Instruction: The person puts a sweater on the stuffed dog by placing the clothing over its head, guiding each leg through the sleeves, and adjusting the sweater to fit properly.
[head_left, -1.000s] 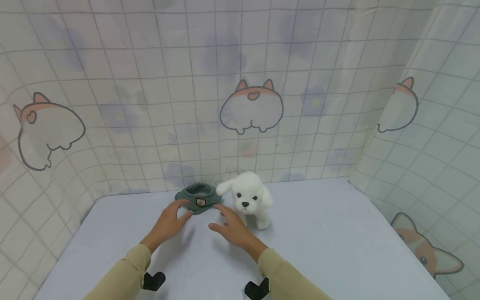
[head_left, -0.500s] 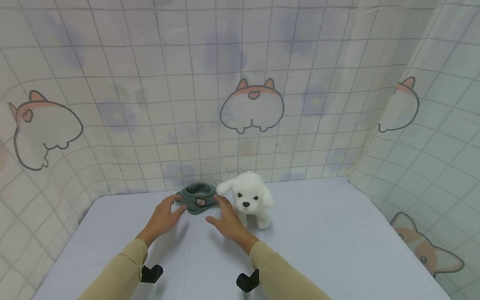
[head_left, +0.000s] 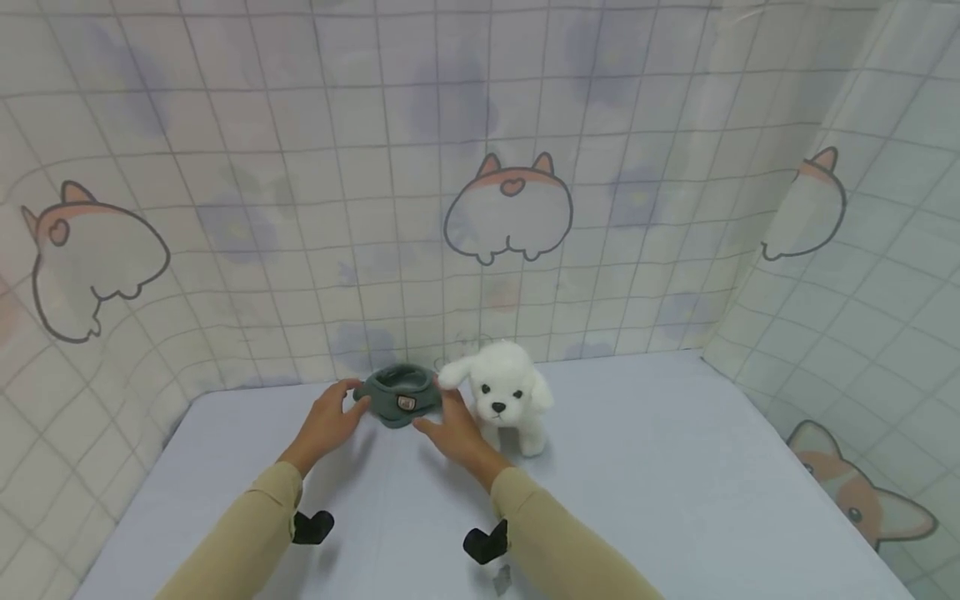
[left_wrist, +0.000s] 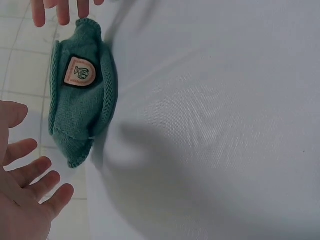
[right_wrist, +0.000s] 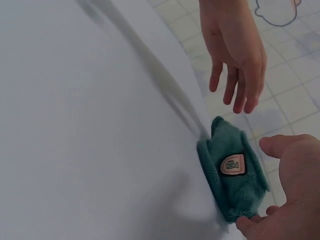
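Note:
A small teal knitted sweater (head_left: pixel 388 407) with rolled edges and a pink patch sits at the back of the table, its round opening facing up. On its left side is my left hand (head_left: pixel 327 421), fingers spread, close to one sleeve end; the left wrist view shows a gap between those fingers and the sweater (left_wrist: pixel 82 107). My right hand (head_left: pixel 455 429) is at the other sleeve, thumb and fingers apart. In the right wrist view its fingertips (right_wrist: pixel 243 223) are right at the sleeve end of the sweater (right_wrist: pixel 240 192).
A white plush dog (head_left: pixel 506 392) stands just right of the sweater, close behind my right hand. A white cloth covers the table (head_left: pixel 660 475). Behind it hangs a grid-patterned curtain (head_left: pixel 315 275) with cartoon corgis.
Both hands have moved farther back, one to each side of the sweater. My right hand has come up closer to its right sleeve. The sweater and dog stay in place.

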